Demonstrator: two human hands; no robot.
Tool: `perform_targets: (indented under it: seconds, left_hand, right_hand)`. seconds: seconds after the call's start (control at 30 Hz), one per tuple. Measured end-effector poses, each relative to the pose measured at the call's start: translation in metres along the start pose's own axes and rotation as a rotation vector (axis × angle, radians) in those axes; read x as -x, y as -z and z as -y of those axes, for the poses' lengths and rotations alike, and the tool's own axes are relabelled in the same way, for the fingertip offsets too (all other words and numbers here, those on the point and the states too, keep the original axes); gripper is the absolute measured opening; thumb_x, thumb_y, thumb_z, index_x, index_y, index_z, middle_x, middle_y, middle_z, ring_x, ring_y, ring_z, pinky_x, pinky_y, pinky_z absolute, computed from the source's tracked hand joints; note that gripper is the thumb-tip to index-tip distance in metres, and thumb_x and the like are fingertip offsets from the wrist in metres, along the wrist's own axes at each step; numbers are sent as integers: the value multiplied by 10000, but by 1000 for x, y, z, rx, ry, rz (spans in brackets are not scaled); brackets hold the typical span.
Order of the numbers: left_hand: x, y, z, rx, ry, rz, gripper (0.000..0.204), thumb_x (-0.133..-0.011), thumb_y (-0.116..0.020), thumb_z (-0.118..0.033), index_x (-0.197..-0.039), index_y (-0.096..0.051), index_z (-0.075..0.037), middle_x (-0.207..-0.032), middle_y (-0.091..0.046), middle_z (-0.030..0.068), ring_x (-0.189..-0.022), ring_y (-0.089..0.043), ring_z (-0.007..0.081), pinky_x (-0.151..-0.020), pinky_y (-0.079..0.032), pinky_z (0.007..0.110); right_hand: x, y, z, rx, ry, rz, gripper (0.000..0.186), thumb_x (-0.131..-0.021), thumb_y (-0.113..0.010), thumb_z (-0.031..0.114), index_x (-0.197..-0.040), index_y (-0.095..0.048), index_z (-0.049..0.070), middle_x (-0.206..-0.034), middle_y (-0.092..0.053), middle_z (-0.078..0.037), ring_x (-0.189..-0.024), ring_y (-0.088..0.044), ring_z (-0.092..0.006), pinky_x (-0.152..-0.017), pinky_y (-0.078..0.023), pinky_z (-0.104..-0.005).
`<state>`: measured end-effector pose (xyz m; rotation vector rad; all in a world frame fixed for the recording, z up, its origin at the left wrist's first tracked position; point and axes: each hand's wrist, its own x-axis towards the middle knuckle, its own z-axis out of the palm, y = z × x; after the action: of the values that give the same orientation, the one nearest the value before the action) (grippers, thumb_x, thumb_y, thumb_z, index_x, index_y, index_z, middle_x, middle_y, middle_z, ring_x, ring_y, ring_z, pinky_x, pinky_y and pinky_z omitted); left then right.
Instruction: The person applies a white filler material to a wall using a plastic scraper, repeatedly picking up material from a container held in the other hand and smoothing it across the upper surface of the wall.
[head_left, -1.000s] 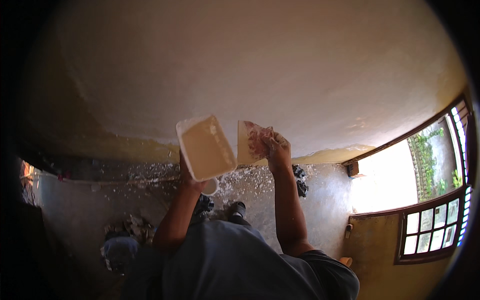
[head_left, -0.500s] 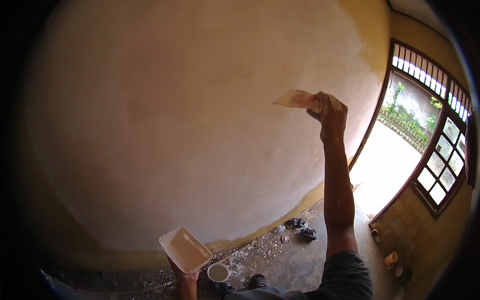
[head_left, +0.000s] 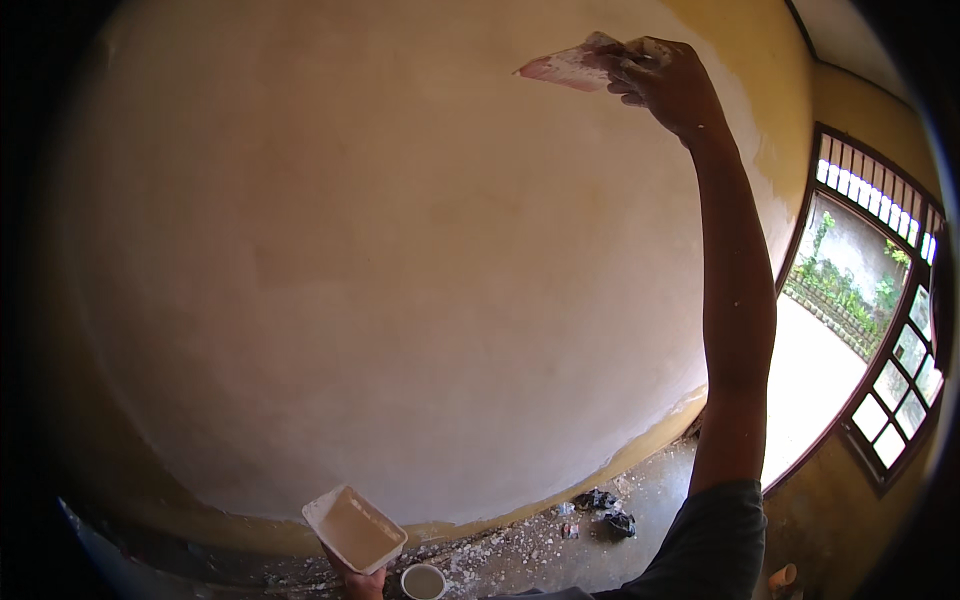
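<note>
High against the wall, my right hand [head_left: 660, 80] grips a flat putty scraper [head_left: 568, 69], its pale, reddish-smeared blade pointing left. The blade lies at or close to the wall [head_left: 400, 250], which is coated in whitish filler with yellow paint showing around the borders. Low down, my left hand [head_left: 358, 580] supports a rectangular white tray [head_left: 318, 507] from beneath, its fingers mostly hidden under it. Smooth off-white paste [head_left: 360, 533] lines the tray's inside.
A round white bucket [head_left: 423, 582] with pale content stands on the floor beside the tray. White crumbs [head_left: 500, 555] and crumpled black plastic [head_left: 620, 523] lie along the wall's foot. At right are an open doorway [head_left: 820, 350] and a paned window [head_left: 895, 395].
My right hand has risen with the scraper, and the arm is stretched further up. The tray in my left hand sits slightly lower and further left in the picture.
</note>
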<state>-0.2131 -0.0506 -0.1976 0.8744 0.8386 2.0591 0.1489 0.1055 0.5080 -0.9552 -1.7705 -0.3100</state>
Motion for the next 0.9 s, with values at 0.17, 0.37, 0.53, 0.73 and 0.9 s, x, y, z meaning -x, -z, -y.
perform_targets:
  seconds: [0.17, 0.37, 0.53, 0.73, 0.9]
  left_hand:
    - [-8, -25, -1, -31, 81, -149, 651, -944, -446, -674, -1428, -490, -241, -1385, -560, 14, -1277, -533, 293, -1031, -449, 587]
    - [-1, -89, -53, 378, 172, -175, 633, -950, -450, -657, -1417, -499, -233, -1361, -575, 15, -1260, -546, 289, -1033, -448, 583]
    - [-9, -72, -42, 375, 126, -148, 636, -943, -460, -658, -1412, -502, -231, -1362, -568, 13, -1254, -552, 288, -1014, -459, 593]
    - [-3, -83, -39, 790, 462, -656, 641, -941, -476, -644, -1438, -466, -239, -1384, -546, 29, -1261, -546, 304, -1003, -469, 599]
    - [20, -70, -26, -749, -358, -146, 647, -943, -474, -630, -1477, -398, -272, -1409, -525, 33, -1275, -531, 328, -1008, -477, 594]
  right_hand:
    - [-22, -46, 27, 211, 154, -6, 312, -882, -709, 278, -968, -675, -19, -871, -712, -164, -666, -715, -181, -660, -585, -331]
    - [-113, -77, 5, 696, 584, -180, 592, -792, -769, 562, -889, -722, -20, -795, -697, -197, -667, -692, -334, -657, -590, -424]
    - [-222, 23, 38, 682, 212, -162, 590, -818, -739, 561, -831, -737, -29, -719, -699, -210, -674, -700, -295, -635, -554, -391]
    - [-80, -12, 21, 400, 303, 13, 461, -846, -755, 422, -875, -701, -35, -746, -703, -172, -617, -694, -244, -614, -557, -368]
    - [-57, -74, -2, 515, 531, 99, 393, -862, -755, 342, -959, -679, -31, -734, -691, -161, -579, -679, -241, -598, -544, -357]
